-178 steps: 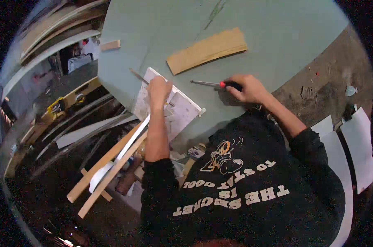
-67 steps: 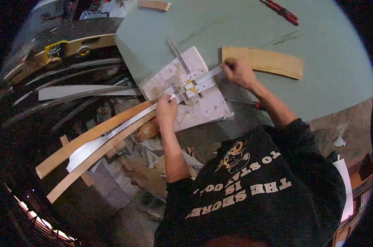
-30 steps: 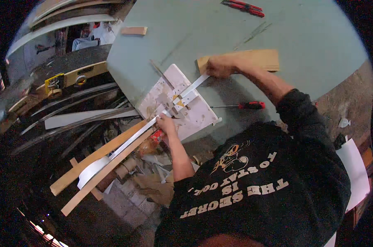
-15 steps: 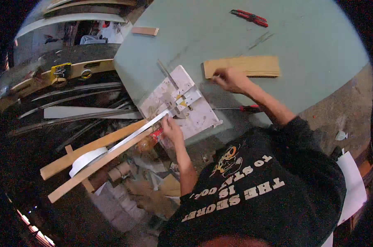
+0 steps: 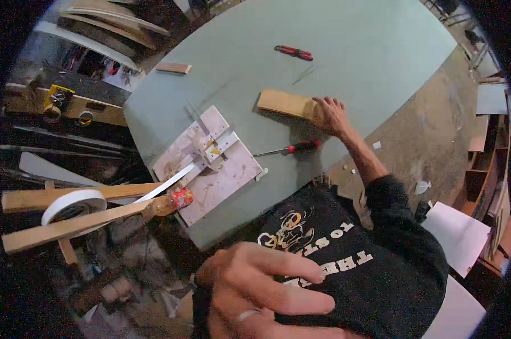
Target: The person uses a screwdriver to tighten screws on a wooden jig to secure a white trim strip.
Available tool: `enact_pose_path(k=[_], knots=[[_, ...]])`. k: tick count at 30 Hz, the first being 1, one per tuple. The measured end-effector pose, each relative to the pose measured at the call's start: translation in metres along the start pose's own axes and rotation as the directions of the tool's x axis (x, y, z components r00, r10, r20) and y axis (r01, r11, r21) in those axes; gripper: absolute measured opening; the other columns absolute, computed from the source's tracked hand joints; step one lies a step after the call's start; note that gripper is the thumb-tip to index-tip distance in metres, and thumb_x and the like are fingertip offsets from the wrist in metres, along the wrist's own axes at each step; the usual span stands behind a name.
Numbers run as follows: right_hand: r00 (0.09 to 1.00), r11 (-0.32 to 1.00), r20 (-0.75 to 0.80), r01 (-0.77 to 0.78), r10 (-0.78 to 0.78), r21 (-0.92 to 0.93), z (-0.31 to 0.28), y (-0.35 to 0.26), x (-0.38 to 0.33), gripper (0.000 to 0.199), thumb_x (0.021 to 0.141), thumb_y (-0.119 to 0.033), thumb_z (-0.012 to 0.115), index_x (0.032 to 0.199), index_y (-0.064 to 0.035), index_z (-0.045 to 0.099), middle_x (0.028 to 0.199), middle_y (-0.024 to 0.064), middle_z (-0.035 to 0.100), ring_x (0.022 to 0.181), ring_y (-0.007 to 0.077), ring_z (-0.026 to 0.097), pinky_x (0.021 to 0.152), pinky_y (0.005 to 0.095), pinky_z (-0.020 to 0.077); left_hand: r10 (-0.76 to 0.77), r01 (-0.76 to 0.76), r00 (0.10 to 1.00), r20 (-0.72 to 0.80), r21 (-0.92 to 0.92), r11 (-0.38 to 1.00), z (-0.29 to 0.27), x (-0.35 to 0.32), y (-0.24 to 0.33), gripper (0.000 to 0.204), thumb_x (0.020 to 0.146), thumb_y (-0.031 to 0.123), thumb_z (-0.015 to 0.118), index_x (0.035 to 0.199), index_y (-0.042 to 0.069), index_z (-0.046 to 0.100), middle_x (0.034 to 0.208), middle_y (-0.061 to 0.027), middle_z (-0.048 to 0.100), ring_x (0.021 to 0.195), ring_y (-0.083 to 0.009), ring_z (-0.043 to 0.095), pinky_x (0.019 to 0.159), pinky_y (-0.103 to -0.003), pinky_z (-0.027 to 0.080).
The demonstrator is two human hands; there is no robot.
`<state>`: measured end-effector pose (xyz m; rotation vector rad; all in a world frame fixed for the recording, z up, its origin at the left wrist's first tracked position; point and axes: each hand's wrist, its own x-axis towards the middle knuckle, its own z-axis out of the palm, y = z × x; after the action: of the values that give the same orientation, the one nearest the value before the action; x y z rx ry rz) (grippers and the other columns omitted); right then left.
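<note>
My right hand [image 5: 330, 116] grips the right end of a yellowish wooden block [image 5: 286, 103] on the pale green table, its fingers over the end. Close to the camera at the bottom, my left hand [image 5: 261, 288] is raised in front of my shirt, open with its fingers apart and a ring on one. Left of centre, a stained whitish board [image 5: 233, 169] carries a small metal jig [image 5: 215, 148]. A white strip [image 5: 168, 182] runs into the jig from a white roll [image 5: 75, 195] set between two wooden rails [image 5: 69, 226]. Neither hand touches these.
A red and black screwdriver [image 5: 292, 148] lies between board and block. Red-handled pliers [image 5: 294, 52] and a small wood piece [image 5: 173, 68] lie farther back on the table [image 5: 357, 45]. A red-labelled bottle [image 5: 181, 198] is beside the rails. White panels [image 5: 457, 237] stand at right.
My left hand has left the strip beside the jig and come up close to the camera. My right hand has moved from the block's left end to its right end. The view has shifted.
</note>
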<state>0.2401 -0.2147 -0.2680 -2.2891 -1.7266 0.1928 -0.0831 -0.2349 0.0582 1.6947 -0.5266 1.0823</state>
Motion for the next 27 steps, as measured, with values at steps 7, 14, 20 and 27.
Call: enact_pose_path(k=[7,14,20,27], knots=[[0.966,0.954,-0.117,-0.202,0.232,0.222,-0.009,0.006,-0.108,0.065,0.077,-0.041,0.075,0.131,-0.0134,0.053,0.116,0.0172,0.057,0.105,0.0364,0.054,0.087,0.0484,0.0442,-0.038,-0.015,0.982,-0.184,-0.28,0.96,0.034,-0.001,0.037,0.017,0.095,0.03,0.051,0.108,0.024,0.061,0.093,-0.0109,0.067,0.069,-0.0255,0.064,0.061,-0.039,0.053],[0.936,0.936,-0.068,-0.341,0.346,0.083,-0.017,-0.011,-0.101,0.066,0.077,-0.043,0.075,0.129,-0.0106,0.053,0.115,0.0145,0.058,0.112,0.0356,0.052,0.1,0.0494,0.0359,0.085,-0.097,0.933,-0.349,-0.015,0.995,0.043,-0.017,0.068,0.014,0.091,0.026,0.056,0.104,0.021,0.06,0.087,-0.0095,0.064,0.066,-0.0242,0.062,0.058,-0.037,0.053],[0.998,0.975,-0.062,0.038,-0.025,0.22,-0.002,-0.058,-0.018,0.046,0.087,-0.035,0.067,0.121,-0.005,0.06,0.109,0.02,0.065,0.097,0.0344,0.064,0.082,0.0419,0.0509,0.223,0.038,0.909,-0.353,0.602,0.798,0.035,-0.021,0.094,0.037,0.088,0.02,0.061,0.122,0.018,0.047,0.079,-0.0075,0.06,0.059,-0.0229,0.061,0.051,-0.04,0.056],[0.942,0.873,0.167,0.192,-0.293,0.448,0.051,-0.207,0.06,0.033,0.089,-0.032,0.061,0.098,-0.0013,0.068,0.094,0.0233,0.068,0.089,0.0402,0.066,0.076,0.0472,0.0515,-0.189,0.215,0.974,-0.127,0.787,0.579,0.026,-0.047,0.115,0.023,0.084,0.017,0.068,0.105,0.016,0.061,0.086,-0.0018,0.064,0.076,-0.0212,0.065,0.065,-0.037,0.056]])
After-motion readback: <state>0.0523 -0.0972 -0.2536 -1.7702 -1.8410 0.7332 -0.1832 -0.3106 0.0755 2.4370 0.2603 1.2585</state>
